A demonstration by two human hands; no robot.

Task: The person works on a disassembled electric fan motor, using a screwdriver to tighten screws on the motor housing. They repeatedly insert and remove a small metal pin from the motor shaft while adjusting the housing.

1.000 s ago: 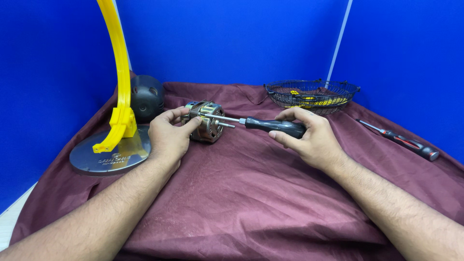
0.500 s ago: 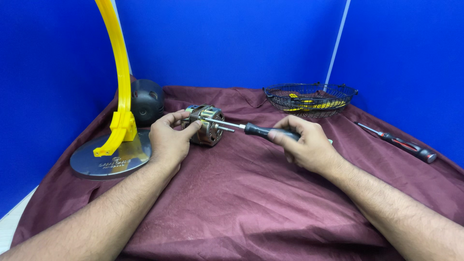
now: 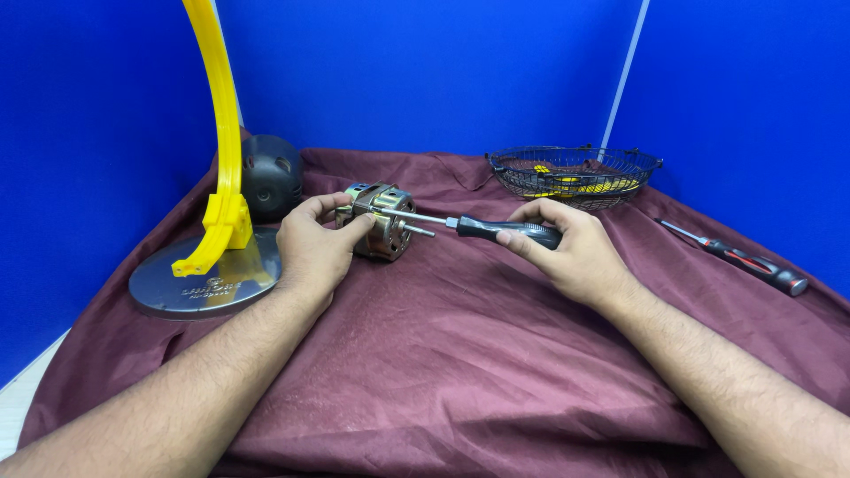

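Hands closed, left (image 3: 312, 252) gripping motor (image 3: 379, 221), right (image 3: 567, 252) screwdriver (image 3: 496, 229)

We see a matt, slightly fuzzy maroon cloth (image 3: 496, 354) under a motor (image 3: 382, 223) of shiny bare metal. At nine o'clock, a glossy yellow plastic arc (image 3: 226, 168) stands on a dull brushed-metal base (image 3: 177, 288); the screwdriver (image 3: 496, 228) has a smooth black grip and polished steel shaft.

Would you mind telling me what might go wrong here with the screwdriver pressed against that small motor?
1. The motor lies on soft, wrinkled cloth, steadied only by the left hand; it may roll or tip.
2. The screwdriver in the right hand points toward the left-hand fingers; a slip could jab them.
3. A freed screw could hide in the folds.
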